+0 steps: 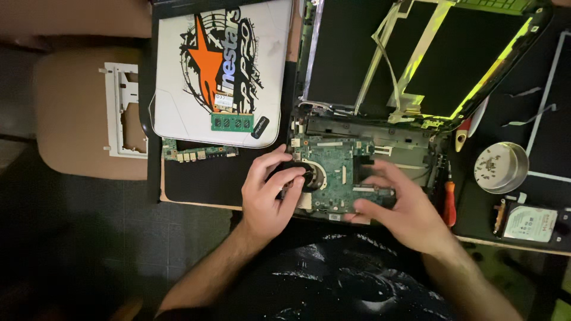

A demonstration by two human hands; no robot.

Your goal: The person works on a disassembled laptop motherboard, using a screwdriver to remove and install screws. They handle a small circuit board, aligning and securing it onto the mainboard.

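Observation:
A green laptop motherboard lies in an opened laptop base at the table's near edge. My left hand grips the board's left side, its fingers curled over the black round fan. Over the board's right front corner, my right hand holds the edge with fingers spread. Behind the base lies the stripped screen lid, with pale tape strips and ribbon cable across its dark back.
A white padded sleeve with an orange star carries a green memory stick. A small green board lies below it. A white plastic frame, a metal bowl of screws, an orange-handled screwdriver and a hard drive surround the laptop.

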